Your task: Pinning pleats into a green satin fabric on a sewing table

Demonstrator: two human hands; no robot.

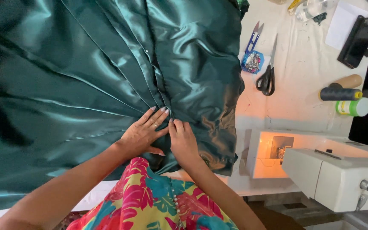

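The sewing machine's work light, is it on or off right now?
On. The sewing machine throws a warm orange glow over its bed and the needle area, while the rest of its white body shows none.

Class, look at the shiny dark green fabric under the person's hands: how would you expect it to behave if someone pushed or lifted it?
The green fabric probably slips easily: its surface is glossy. It looks floppy, falling in soft pleats that gather under the left hand and right hand. Lifted, it would likely sag and slide off the table.
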